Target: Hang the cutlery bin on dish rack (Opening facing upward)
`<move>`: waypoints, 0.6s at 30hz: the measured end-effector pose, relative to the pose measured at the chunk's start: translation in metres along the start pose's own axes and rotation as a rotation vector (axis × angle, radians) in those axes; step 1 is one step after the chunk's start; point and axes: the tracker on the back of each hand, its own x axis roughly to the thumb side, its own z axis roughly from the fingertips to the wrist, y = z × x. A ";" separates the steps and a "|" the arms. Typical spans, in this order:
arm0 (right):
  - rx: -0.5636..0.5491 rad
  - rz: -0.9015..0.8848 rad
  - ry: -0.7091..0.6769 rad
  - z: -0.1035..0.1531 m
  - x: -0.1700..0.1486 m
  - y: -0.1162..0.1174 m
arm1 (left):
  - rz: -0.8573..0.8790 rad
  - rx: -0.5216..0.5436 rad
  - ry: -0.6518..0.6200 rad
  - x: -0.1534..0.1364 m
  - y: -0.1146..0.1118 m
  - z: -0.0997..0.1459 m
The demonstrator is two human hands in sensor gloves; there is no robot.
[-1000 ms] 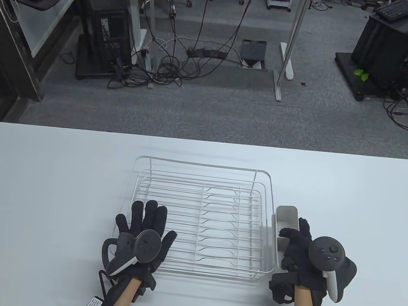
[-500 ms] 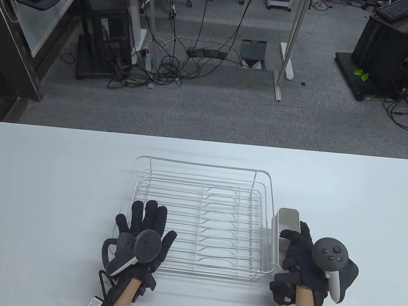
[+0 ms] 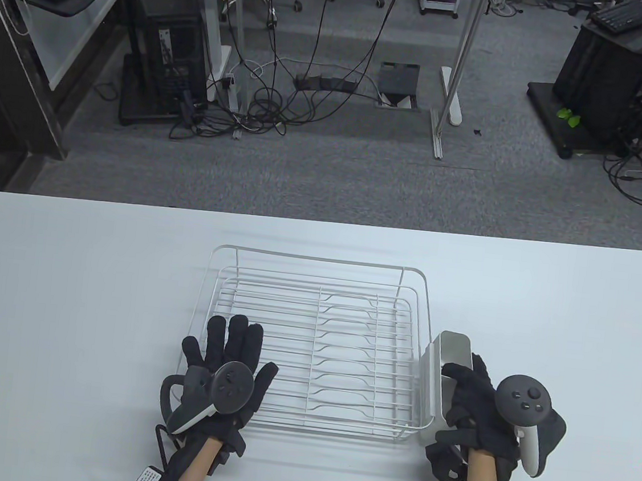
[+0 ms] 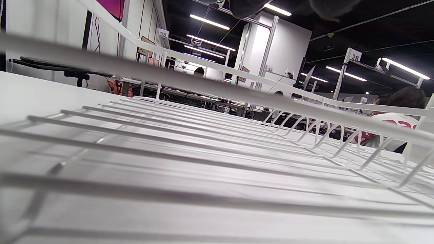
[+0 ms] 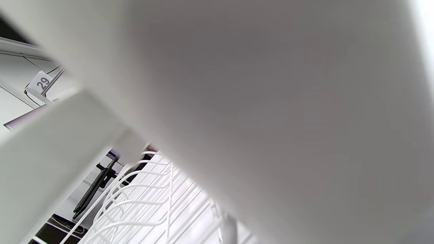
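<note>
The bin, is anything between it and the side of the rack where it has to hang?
Nothing visible is in the way. The right hand holds the bin right beside the rack's right side wire, and no other thing sits between them. The left hand rests on the rack's opposite, near-left corner, well away from the bin.

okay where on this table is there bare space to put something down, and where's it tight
Bare white table shows left of the dish rack, another stretch right of the right hand, and a strip between the rack's far rim and the table's far edge. It is crowded along the rack's right side, where the right hand holds the cutlery bin, and at its near-left corner under the left hand.
</note>
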 end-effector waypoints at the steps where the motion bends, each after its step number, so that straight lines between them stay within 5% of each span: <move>1: 0.006 -0.011 0.005 0.000 -0.002 0.000 | 0.000 0.001 0.000 0.000 0.000 0.000; 18: 0.115 -0.137 0.018 -0.003 -0.016 -0.006 | 0.000 0.003 -0.001 0.000 0.000 0.000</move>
